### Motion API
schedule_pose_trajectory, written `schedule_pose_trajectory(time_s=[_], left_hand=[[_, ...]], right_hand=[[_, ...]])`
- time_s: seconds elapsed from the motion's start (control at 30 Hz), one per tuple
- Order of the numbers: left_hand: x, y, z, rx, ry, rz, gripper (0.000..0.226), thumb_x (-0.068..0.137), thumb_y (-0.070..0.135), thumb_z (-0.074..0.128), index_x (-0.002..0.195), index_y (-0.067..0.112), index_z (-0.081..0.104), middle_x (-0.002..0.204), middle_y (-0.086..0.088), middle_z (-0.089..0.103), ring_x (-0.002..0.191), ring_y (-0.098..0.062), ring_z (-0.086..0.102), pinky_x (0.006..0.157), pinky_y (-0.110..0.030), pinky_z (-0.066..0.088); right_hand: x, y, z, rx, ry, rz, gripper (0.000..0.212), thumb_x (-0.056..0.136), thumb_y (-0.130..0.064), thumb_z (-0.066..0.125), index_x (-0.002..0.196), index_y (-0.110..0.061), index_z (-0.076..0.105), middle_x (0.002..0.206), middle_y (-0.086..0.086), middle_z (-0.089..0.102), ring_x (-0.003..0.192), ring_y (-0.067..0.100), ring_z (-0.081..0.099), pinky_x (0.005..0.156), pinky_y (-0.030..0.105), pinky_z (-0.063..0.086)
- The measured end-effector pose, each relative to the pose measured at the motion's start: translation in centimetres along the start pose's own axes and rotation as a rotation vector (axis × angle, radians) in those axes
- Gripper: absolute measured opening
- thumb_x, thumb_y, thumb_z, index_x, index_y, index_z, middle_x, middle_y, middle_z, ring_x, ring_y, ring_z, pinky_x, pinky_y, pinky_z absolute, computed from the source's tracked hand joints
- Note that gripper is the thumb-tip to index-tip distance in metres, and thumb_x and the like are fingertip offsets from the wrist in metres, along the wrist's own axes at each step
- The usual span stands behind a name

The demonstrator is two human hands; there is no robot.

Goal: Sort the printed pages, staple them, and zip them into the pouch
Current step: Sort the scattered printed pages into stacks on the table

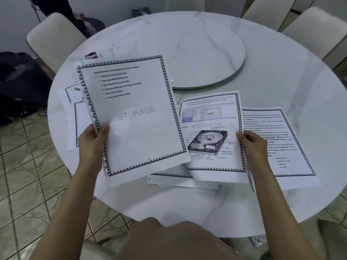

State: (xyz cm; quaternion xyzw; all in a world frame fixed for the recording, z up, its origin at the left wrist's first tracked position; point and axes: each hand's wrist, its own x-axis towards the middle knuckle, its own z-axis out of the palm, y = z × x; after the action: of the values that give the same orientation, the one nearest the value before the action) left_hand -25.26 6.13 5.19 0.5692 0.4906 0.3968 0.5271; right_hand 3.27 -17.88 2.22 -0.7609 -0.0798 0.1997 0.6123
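Note:
My left hand [93, 136] grips the left edge of a small stack of bordered printed pages [131, 113], lifted above the table; the top sheet reads "STORAGE" under a bulleted list. My right hand [252, 141] pinches the right edge of another page [212, 132] showing a hard-drive picture. A text page [277, 141] lies flat on the table to the right of that hand. More sheets [180, 182] lie under the held pages near the table's front edge, and others [72, 117] lie at the left. A small red and white object [91, 55] sits behind the stack, partly hidden.
The round white marble table [281, 81] carries a lazy Susan disc [210, 53] at its middle. Pale chairs [54, 38] ring the table. A dark bag [16, 85] sits on the tiled floor at left. My knee shows at the bottom.

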Motion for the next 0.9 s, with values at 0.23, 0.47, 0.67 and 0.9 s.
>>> schedule_pose_trajectory(time_s=[0.23, 0.47, 0.67, 0.9], left_hand=[[0.2, -0.5, -1.2, -0.020, 0.059, -0.011, 0.023, 0.094, 0.014, 0.053, 0.115, 0.009, 0.058, 0.090, 0.008, 0.061, 0.076, -0.004, 0.057, 0.065, -0.010, 0.051], [0.7, -1.0, -1.3, -0.046, 0.066, -0.032, 0.011, 0.093, 0.014, 0.054, 0.102, 0.013, 0.060, 0.081, 0.008, 0.063, 0.070, -0.004, 0.057, 0.064, -0.015, 0.051], [0.6, -0.8, -1.2, -0.058, 0.079, -0.022, 0.017, 0.093, 0.013, 0.054, 0.084, 0.026, 0.059, 0.079, 0.009, 0.063, 0.059, 0.008, 0.058, 0.061, -0.010, 0.050], [0.4, -1.0, -1.1, -0.079, 0.067, -0.023, 0.018, 0.094, 0.013, 0.053, 0.086, 0.027, 0.060, 0.086, 0.008, 0.062, 0.070, 0.001, 0.059, 0.065, -0.011, 0.052]], right_hand=[[0.5, 2.9, -0.2, -0.076, 0.055, 0.063, 0.026, 0.087, -0.014, 0.064, 0.105, 0.004, 0.063, 0.096, 0.010, 0.062, 0.088, 0.020, 0.055, 0.072, 0.017, 0.047], [0.9, 3.0, -0.4, -0.098, 0.063, 0.093, 0.019, 0.086, -0.017, 0.065, 0.098, -0.003, 0.066, 0.096, 0.010, 0.064, 0.089, 0.021, 0.057, 0.089, 0.036, 0.047], [1.2, 2.4, -0.3, -0.064, 0.081, 0.077, 0.005, 0.087, -0.014, 0.063, 0.091, -0.011, 0.063, 0.088, 0.006, 0.063, 0.088, 0.021, 0.056, 0.092, 0.038, 0.047], [2.0, 1.6, -1.3, 0.001, 0.062, 0.111, 0.003, 0.086, -0.014, 0.064, 0.086, -0.012, 0.066, 0.091, 0.006, 0.066, 0.092, 0.024, 0.059, 0.096, 0.042, 0.048]])
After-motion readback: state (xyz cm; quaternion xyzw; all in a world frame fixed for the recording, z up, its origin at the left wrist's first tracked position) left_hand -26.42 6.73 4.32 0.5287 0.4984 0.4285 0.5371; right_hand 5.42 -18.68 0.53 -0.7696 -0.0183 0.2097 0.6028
